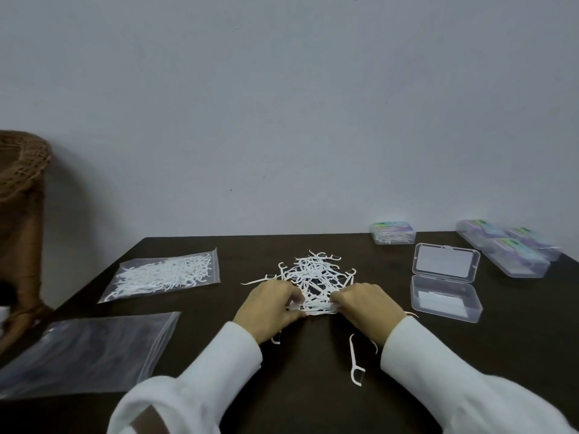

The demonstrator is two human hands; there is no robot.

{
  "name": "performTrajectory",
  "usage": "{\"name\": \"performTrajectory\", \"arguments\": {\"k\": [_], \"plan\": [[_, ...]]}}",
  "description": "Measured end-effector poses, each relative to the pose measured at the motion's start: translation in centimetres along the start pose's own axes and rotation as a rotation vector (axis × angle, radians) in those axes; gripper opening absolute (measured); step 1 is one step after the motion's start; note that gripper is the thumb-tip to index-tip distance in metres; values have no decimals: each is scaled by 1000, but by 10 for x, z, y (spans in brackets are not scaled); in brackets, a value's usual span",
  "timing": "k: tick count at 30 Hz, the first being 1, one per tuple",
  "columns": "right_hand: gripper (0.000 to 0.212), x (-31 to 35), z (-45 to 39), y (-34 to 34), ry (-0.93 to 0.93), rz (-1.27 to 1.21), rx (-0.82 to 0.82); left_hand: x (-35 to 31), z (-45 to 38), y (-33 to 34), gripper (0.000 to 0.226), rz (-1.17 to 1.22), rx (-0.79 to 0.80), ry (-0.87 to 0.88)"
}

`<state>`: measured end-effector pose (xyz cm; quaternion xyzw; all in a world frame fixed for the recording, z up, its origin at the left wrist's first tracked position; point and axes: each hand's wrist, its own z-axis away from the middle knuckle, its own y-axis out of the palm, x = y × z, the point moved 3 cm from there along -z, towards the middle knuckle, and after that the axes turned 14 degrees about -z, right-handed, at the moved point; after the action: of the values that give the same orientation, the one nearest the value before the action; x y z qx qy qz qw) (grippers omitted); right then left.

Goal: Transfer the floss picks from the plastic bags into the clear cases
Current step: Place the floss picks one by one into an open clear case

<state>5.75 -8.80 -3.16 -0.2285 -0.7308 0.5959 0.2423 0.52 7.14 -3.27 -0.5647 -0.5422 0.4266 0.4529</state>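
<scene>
Head view, nearest first: two white sleeves reach forward over the dark table, and a single floss pick lies between them, long axis running near-to-far, its bow end toward the person. To the left lies an empty plastic bag, flat. Beyond the sleeves, the left hand and right hand face each other, knuckles up, fingers curled inward, each pinching one end of a small bundle of picks whose long axis runs left-right. Just behind it spreads the loose pile of floss picks, pointing every way. Right of the hands sits an open clear case, lid hinged back. Further left, a full bag of picks. At the far right edge stand closed cases and another
</scene>
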Motion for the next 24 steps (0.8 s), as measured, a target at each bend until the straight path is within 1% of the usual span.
{"name": "performTrajectory", "arguments": {"k": [3, 7, 10, 13, 15, 18, 21, 24], "plan": [[23, -4, 1, 3, -14, -30, 2, -3, -1, -1, 27, -119, 5, 59], [28, -12, 5, -2, -9, -119, -73, -5, 4, 4, 25, -301, 2, 147], [30, -18, 7, -10, 29, -257, -118, 1, 5, 8, 24, -306, -19, 122], [23, -25, 6, -17, 24, -454, -224, 5, 5, 4, 25, -203, -118, 96], [18, -30, 8, -22, 58, -568, -270, 6, 6, -3, 25, -104, -193, 51], [17, -36, 12, -26, 135, -721, -333, 8, 8, -15, 22, 141, -290, -68], [18, -45, 17, -30, 198, -806, -391, 9, 6, -23, 16, 391, -321, -176], [18, -55, 26, -38, 242, -845, -428, 3, 0, -30, 13, 528, -337, -207]]}}
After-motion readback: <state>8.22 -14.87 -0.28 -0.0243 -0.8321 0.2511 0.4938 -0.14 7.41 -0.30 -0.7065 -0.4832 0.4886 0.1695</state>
